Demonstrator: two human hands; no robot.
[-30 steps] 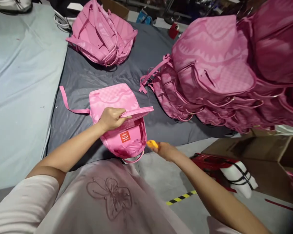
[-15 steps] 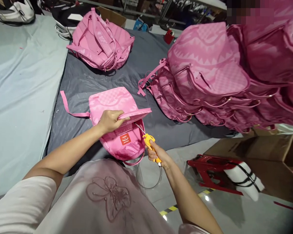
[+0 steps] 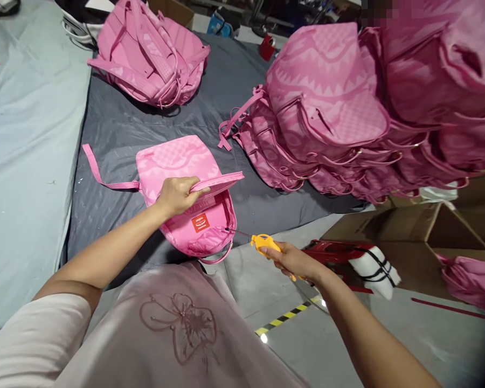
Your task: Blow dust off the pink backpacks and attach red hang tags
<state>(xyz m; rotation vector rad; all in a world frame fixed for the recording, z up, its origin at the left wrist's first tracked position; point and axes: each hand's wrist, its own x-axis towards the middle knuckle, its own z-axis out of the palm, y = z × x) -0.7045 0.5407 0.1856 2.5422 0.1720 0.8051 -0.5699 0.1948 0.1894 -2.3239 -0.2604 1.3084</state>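
Note:
A small pink backpack (image 3: 178, 156) lies opened on the grey cloth, with an orange-red label (image 3: 200, 222) showing on its pink lining. My left hand (image 3: 178, 195) is closed on the edge of its lifted panel, thumb on the near side. Off the bag's right side, my right hand (image 3: 289, 260) is wrapped round a yellow air blow gun (image 3: 264, 243). The gun's thin metal nozzle points left, its tip at the right part of the bag's opening. A clear hose hangs below the gun, partly hidden by my arm. One pink strap stretches left from the bag.
Pink backpacks (image 3: 327, 97) are piled at the right, and another pink backpack (image 3: 149, 54) lies at the back. Pale cloth (image 3: 28, 134) covers the left side. Beyond the table's right edge are a cardboard box (image 3: 404, 237), a red stool (image 3: 327, 256) and a white strapped bundle (image 3: 374, 269).
My right hand has moved right with the air blow gun, drawing the nozzle mostly out of the bag. My left hand keeps hold of the panel. The view has shifted slightly.

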